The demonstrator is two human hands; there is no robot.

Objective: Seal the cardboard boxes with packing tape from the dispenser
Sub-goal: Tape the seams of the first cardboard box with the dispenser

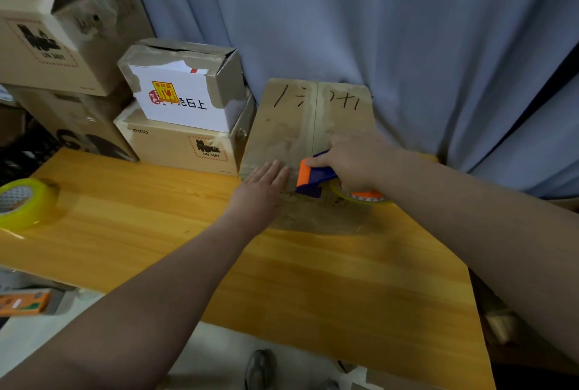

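Your right hand (354,161) is gripping the tape dispenser (316,178) on the cardboard box (300,126) at twelve o'clock; your left hand (263,189), fingers flat together, is probably steadying the box.

The right hand (354,161) wraps the tape dispenser (316,176), hiding its handle and most of its tape roll, so only a yellow arc shows below the palm; the cardboard box (300,126) under both hands has its near edge covered by the left hand (260,189) and the dispenser, and its far right corner slips behind the blue curtain (376,29); black handwriting on its top is too loose to read; the loose tape roll (22,201) is cut by the left edge; a shoe (260,369) below the wooden table (313,280) is blurred; the top-left box (47,29) runs out of frame
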